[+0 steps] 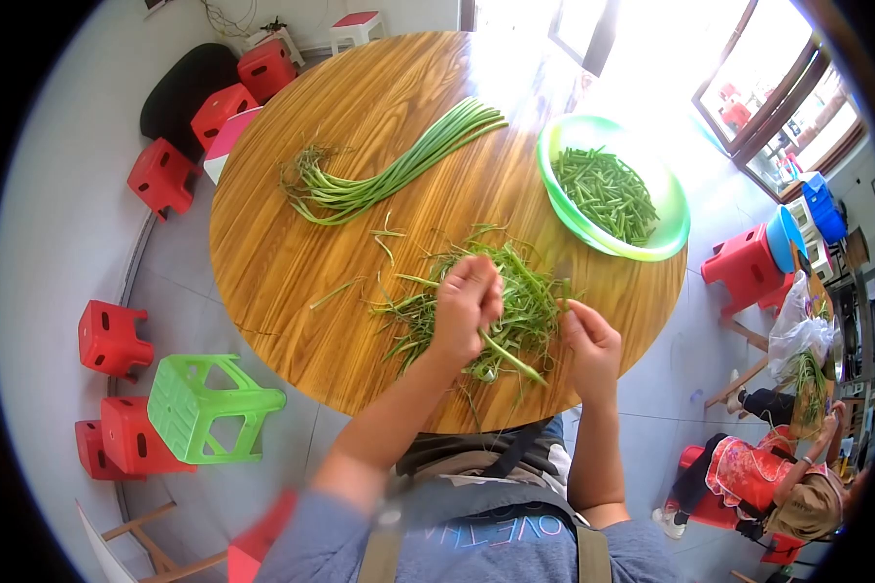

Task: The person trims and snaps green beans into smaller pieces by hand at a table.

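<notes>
On the table [272,248], 1 stalk bundle [391,179] lies behind-left of the leaf pile [527,296]; 1 bowl [655,160] of cut pieces [608,194], behind-right.

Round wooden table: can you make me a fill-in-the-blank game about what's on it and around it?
1. In the picture, the basin is to the ____ of the long-stalk bundle.
2. The stools nearest the green stool are ____.
3. Over the leafy pile, a stalk sticks out from the ____ hand.

Missing words: right; red; left.

This looks like a casual eatery or home dining room, with a round wooden tabletop [262,262], red plastic stools [162,175] left of it and glazed doors [799,121] beyond it.
</notes>
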### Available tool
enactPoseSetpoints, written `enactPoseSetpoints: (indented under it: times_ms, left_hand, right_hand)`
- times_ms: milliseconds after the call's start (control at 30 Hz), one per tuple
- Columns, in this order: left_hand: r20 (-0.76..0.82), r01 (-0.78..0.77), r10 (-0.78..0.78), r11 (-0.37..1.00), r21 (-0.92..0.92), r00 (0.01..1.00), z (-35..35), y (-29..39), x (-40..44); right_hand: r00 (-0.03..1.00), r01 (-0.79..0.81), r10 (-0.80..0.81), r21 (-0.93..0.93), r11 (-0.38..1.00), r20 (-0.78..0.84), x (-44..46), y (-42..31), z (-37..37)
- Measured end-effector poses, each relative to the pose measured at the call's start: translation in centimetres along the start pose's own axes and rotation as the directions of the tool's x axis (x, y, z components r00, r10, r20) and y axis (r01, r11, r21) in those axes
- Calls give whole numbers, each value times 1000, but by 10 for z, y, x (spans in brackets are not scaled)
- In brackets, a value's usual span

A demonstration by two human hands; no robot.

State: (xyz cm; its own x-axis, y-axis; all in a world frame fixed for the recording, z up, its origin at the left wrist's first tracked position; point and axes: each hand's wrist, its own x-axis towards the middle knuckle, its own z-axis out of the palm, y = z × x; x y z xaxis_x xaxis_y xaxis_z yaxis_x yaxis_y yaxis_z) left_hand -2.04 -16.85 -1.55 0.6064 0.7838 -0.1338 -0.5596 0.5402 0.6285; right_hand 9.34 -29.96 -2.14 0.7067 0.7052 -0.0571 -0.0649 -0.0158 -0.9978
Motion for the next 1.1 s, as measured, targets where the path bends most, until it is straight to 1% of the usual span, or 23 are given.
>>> enactPoseSetpoints:
  times_ms: [67,100,133,167,200,333,400,433,500,533,600,700,767,800,833,900,1000,1033,1100]
  left_hand:
    - [133,48,-31,990,-129,991,-18,1,11]
    - [198,76,-37,978,-193,979,-18,3,12]
    - [194,145,-134,989,-41,972,-16,2,10]
    - [173,212,-230,971,114,958,-10,0,6]
    - [139,277,-321,923,266,937,-3,-1,1]
    - [150,181,-279,865,467,948,2,-4,-5]
    - [157,184,-318,813,553,935,1,1,-4]
    - [159,184,-338,784,593,928,1,2,-4]
    - [208,125,-322,765,631,923,1,-2,-4]
    - [232,95,-315,755,649,920,1,-4,-4]
    - [233,90,-305,763,640,923,1,-4,-5]
    - [240,92,-311,764,639,920,2,-4,-6]
    - [261,99,-324,779,620,909,0,-7,-6]
    - [279,105,-330,794,598,902,-3,-12,-5]
    - [296,112,-335,809,576,894,-6,-16,-4]
    - [314,148,-349,843,518,883,-10,-19,-3]
    - [340,188,-356,879,438,870,-10,-17,-3]
    - [348,202,-359,888,413,866,-10,-17,-4]
    - [335,233,-379,885,402,862,-11,-21,-3]
  right_hand:
    - [994,57,-60,-29,998,-90,6,6,-8]
    - [984,160,-168,-139,977,-49,5,4,-10]
    - [972,228,-235,-217,949,-9,5,1,-9]
    - [954,295,-297,-288,911,36,4,-4,-7]
    - [931,361,-355,-352,864,84,2,-11,-3]
    - [856,510,-477,-475,717,199,2,-22,2]
    - [813,573,-527,-505,646,247,4,-20,1]
    - [827,550,-515,-516,657,226,3,-22,2]
    - [852,504,-490,-534,678,182,0,-28,5]
    - [873,477,-451,-504,720,183,0,-28,4]
    - [909,416,-371,-440,796,189,1,-28,-3]
    - [967,221,-194,-171,960,163,4,-15,-10]
    - [988,68,-58,-62,996,144,3,-19,-10]
    - [990,-10,11,-6,1000,142,2,-20,-9]
    - [984,-83,64,110,991,166,3,-16,-9]
    - [961,-225,154,330,917,230,7,-4,-7]
    - [945,-315,204,541,780,257,2,2,4]
    - [950,-300,189,553,777,250,3,4,5]
    - [978,-201,146,502,841,147,-2,-2,12]
